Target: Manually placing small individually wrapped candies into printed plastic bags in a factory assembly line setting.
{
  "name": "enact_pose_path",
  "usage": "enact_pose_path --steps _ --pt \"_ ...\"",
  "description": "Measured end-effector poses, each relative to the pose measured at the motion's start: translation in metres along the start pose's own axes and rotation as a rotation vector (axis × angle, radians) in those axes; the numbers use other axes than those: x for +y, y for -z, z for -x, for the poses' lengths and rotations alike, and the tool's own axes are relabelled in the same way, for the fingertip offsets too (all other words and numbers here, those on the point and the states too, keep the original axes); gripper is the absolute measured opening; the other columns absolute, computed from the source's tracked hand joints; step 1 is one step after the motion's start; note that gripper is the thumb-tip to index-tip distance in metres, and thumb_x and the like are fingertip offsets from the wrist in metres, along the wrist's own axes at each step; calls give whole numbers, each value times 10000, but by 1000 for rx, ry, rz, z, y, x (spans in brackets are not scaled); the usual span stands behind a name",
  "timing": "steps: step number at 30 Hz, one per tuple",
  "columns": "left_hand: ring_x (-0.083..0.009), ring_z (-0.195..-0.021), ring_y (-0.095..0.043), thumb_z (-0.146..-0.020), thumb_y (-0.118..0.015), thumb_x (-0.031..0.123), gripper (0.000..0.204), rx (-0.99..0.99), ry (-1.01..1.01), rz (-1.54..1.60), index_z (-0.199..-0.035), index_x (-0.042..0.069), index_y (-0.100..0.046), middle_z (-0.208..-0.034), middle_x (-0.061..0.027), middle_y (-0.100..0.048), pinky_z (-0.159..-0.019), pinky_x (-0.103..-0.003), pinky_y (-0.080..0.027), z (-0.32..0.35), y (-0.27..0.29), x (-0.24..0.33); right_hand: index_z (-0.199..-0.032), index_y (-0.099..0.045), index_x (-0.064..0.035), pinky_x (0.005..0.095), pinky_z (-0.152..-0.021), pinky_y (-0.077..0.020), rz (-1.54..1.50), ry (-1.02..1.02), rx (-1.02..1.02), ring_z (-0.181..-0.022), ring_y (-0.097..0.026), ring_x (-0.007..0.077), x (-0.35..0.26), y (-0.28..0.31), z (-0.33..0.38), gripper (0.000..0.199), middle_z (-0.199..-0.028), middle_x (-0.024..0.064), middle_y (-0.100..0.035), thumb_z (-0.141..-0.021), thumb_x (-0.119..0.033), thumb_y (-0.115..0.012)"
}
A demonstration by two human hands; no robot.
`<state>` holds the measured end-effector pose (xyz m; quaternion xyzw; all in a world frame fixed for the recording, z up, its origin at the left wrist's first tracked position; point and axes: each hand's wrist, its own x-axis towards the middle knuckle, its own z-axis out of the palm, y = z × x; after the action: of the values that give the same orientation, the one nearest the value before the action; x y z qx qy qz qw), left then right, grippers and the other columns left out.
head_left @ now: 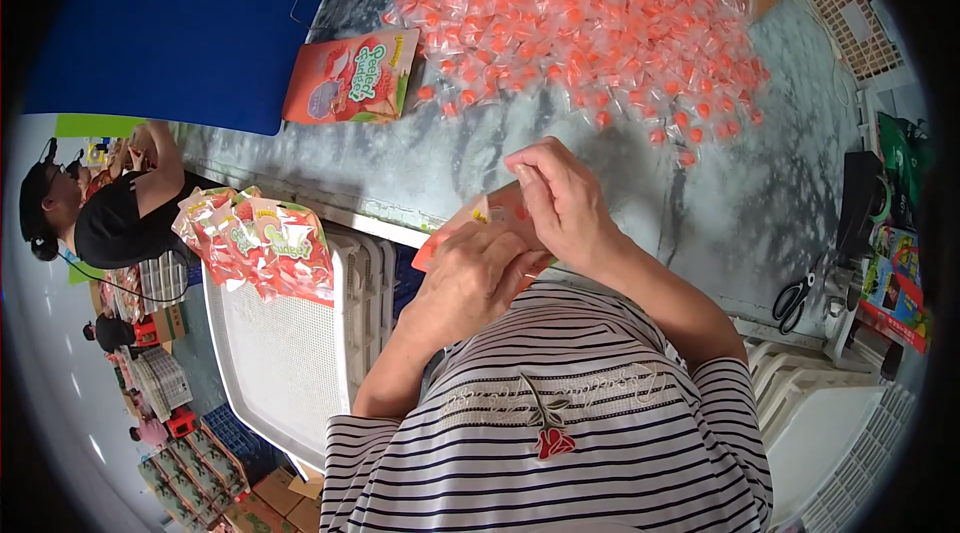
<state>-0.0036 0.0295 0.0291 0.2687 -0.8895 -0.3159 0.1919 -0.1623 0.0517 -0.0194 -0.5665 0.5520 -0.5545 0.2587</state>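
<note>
Both my hands hold one orange-red candy pouch (470, 218) close to my chest, over the near edge of the grey table (760, 193). My left hand (470, 278) grips its lower part. My right hand (560, 198) pinches its top edge with the fingers curled. Most of the pouch is hidden by my hands. A big heap of small clear-wrapped orange candies (590, 23) covers the far middle of the table. A flat printed pouch (350, 78) of the same kind lies left of the heap.
A white perforated tray (290, 363) stands at my left with a bunch of filled pouches (255, 243) at its far end. Black scissors (792, 301) lie at the table's right edge. White crates (830, 433) sit at lower right. Another person (110, 213) in black works at far left.
</note>
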Motion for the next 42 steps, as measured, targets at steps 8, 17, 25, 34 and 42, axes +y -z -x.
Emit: enact_pose_path --steps 8,17,25,34,42 --pt "-354 -745 -602 -778 -688 33 117 61 29 43 -863 6 -612 -821 -158 -611 -670 -426 -480 2 -2 -10 -1254 -495 23 377 -949 -445 254 85 -223 -1000 -609 286 -25 10 10 322 -1122 190 -597 -980 -136 -437" --pt "-175 -525 -565 -820 -692 13 65 270 278 11 -846 -6 -636 -698 -111 -599 -514 -293 -453 21 47 -27 -1391 -380 -3 438 -1082 -330 222 -247 -131 -1296 -416 338 61 46 31 582 -1411 203 -423 -957 -365 -516" --pt "-142 -528 -517 -828 -695 12 89 350 322 -73 -804 -13 -612 -670 -84 -569 -504 -271 -421 29 57 -25 -1318 -478 -50 534 -1112 -263 624 280 -378 -1344 -319 375 75 -21 57 648 -1405 203 -386 -793 -381 -665" --pt "-156 -530 -535 -813 -720 36 96 312 165 54 -823 3 -631 -676 -81 -586 -499 -280 -423 10 48 4 -932 -628 -66 434 -692 -522 700 151 -474 -901 -619 298 108 17 72 150 -1034 113 -613 -806 -142 -598" --pt "-232 -566 -571 -765 -728 11 122 133 -89 -30 -846 3 -637 -716 -101 -594 -540 -338 -465 -24 16 14 -882 -616 -56 188 -476 -334 -441 -540 234 -547 -421 -2 -10 74 -6 163 -668 -39 -549 -962 -195 -587"
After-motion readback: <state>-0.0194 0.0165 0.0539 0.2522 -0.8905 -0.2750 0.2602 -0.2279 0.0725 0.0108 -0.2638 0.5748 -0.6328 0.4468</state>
